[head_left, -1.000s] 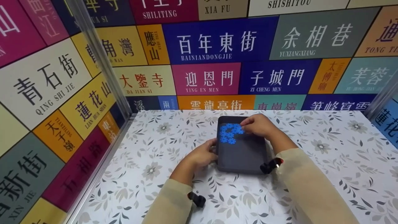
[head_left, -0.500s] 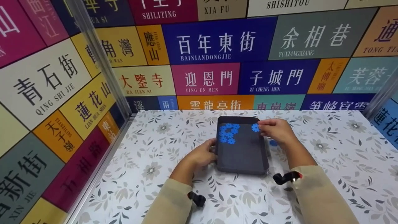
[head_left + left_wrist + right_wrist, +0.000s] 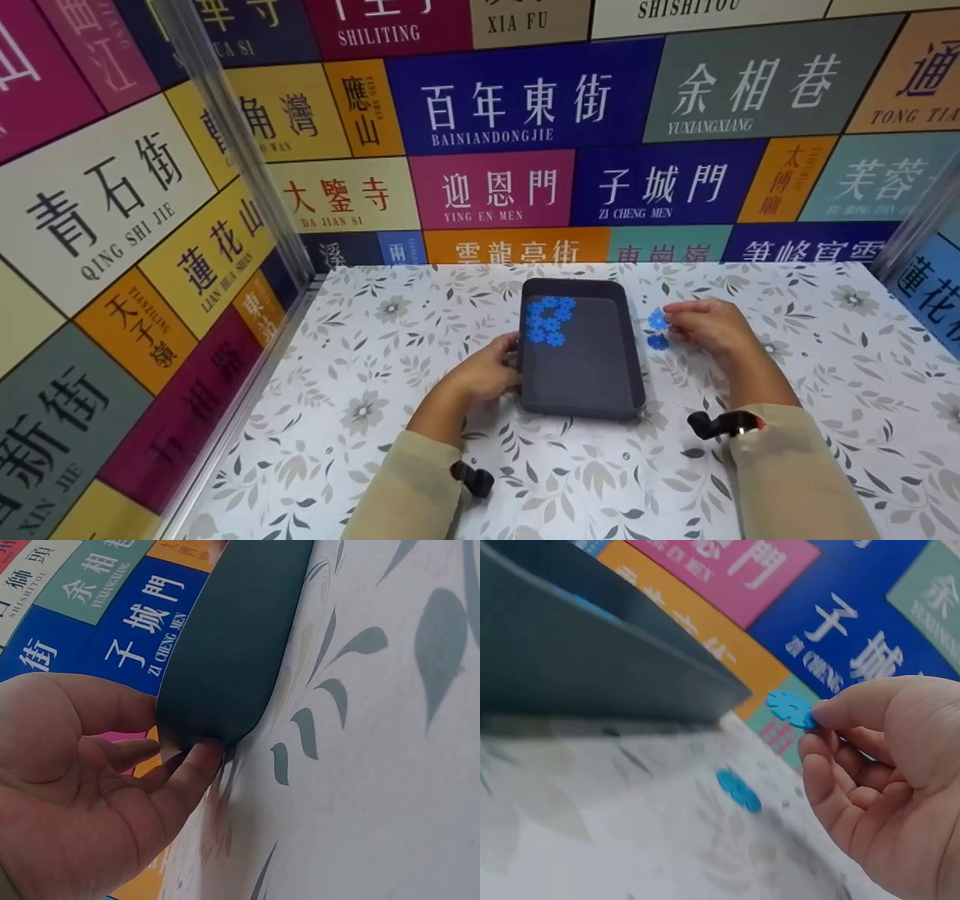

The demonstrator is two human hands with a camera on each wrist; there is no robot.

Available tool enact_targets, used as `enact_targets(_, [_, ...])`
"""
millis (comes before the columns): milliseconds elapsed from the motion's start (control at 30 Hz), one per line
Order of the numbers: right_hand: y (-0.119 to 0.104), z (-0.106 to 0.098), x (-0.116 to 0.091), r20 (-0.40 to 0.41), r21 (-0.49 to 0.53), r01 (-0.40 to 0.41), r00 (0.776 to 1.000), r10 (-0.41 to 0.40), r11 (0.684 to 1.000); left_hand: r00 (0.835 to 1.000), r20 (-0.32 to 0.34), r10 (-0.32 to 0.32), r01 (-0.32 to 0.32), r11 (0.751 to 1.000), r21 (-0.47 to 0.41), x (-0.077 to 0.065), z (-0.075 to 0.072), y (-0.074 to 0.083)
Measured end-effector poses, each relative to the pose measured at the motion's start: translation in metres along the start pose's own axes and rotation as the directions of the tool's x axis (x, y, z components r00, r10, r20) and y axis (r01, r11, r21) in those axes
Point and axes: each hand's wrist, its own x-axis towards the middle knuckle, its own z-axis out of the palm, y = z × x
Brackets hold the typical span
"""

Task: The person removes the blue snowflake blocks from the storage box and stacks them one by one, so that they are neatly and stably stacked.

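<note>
My left hand point(image 3: 486, 375) holds the dark grey tray point(image 3: 585, 382) by its left side. In the left wrist view the thumb lies at the tray wall point(image 3: 229, 637) and fingertips reach under its bottom edge. My right hand point(image 3: 709, 328), to the right of the tray, pinches a blue snowflake disc point(image 3: 789, 709) between thumb and fingers, raised above the table. Just below it another blue snowflake disc point(image 3: 658, 343) lies on the tabletop. Several blue discs point(image 3: 550, 319) form a cluster in the tray's far left part.
A white table point(image 3: 375, 465) with a grey leaf pattern carries the tray. Behind it stands a wall point(image 3: 495, 187) of coloured sign panels, and a similar side wall point(image 3: 112, 195) runs along the left, meeting at a metal post point(image 3: 262, 172).
My right hand has moved right and out of the tray, carrying one blue disc to above the table disc. The left hand and the tray have stayed in place.
</note>
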Motion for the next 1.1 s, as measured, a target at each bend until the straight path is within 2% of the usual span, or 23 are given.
enact_targets(200, [0.018,-0.005,0.005,0.041,-0.032,-0.007,0.999,0.008,0.999,1.000,-0.005,-0.019,0.019,0.999,0.029,-0.002,-0.002,-0.001])
enact_targets(467, [0.027,-0.004,0.008,0.054,-0.033,0.006,0.999,-0.004,0.999,1.000,-0.005,-0.009,0.010,0.999,0.034,-0.002,-0.003,-0.001])
enact_targets(567, [0.028,-0.003,0.008,0.044,-0.065,0.001,0.999,0.002,0.998,1.000,-0.009,-0.008,0.009,0.999,0.032,-0.002,-0.002,-0.002])
enact_targets(800, [0.024,-0.002,0.006,-0.033,-0.205,-0.042,0.999,0.036,0.978,1.000,-0.009,-0.008,0.008,1.000,-0.002,0.000,0.001,0.000])
enact_targets(1100, [0.020,0.000,0.005,-0.046,-0.269,-0.045,0.998,0.034,0.962,1.000,-0.008,0.013,-0.013,1.000,-0.001,0.001,0.000,-0.001])
